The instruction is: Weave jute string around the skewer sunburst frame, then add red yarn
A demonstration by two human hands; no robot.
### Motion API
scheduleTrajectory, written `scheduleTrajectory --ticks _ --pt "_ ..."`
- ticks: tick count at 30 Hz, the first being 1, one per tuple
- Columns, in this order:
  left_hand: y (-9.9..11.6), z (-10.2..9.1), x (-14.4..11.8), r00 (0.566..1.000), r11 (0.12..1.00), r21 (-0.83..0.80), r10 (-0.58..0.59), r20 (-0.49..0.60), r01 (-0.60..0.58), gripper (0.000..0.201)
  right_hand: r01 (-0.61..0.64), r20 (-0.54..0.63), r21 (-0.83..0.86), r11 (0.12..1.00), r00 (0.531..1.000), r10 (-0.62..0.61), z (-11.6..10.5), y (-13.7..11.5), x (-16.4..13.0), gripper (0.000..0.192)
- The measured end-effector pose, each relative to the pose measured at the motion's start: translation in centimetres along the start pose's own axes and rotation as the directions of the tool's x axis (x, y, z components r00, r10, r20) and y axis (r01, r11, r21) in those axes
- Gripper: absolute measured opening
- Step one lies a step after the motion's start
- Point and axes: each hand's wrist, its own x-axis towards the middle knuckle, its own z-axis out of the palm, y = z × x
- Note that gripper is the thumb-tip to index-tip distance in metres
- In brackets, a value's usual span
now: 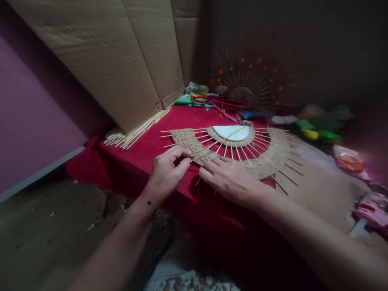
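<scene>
Fingers (183,155) of the left hand (166,171) pinch closed on the woven fan piece (266,155)'s left end. Right hand (230,180) lies flat, fingers spread, on the weave just beside; the band arcs away rightward.

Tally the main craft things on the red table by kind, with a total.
Half-round woven straw fans with stick spokes: 2, the one under the left hand and right hand at, and a beaded one standing at the back
Loose bundles of thin wooden sticks: 1
Leaning brown cardboard sheets: 1
Total: 4
</scene>
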Motion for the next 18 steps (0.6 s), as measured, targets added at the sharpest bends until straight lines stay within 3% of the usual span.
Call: scheduleTrajectory --ticks 6,11,14,18 --pt "0.3 -0.4 -1.4 0.995 0.997 -0.062 -0.044 -0.095 0.038 0.011 -0.044 -0.129 0.022 0.999 0.991 0.046 0.4 -0.2 -0.5 0.024" --pt "0.1 -0.9 -2.7 0.992 0.986 0.158 0.071 -0.104 -0.054 0.010 -0.017 -0.140 0.043 0.999 0.990 0.023 0.3 -0.2 -0.6 0.025" --pt "0.2 -1.3 -3.1 0.996 0.964 0.265 0.042 -0.078 -0.020 0.012 -0.017 -0.151 0.039 0.999 0.988 0.023 0.3 -0.2 -0.6 0.025" --pt "-0.1 -1.6 -3.2 0.989 0.911 0.412 0.057 -0.136 0.004 0.011 -0.012 -0.159 0.030 0.999 0.987 0.017 0.4 -0.2 -0.7 0.025"
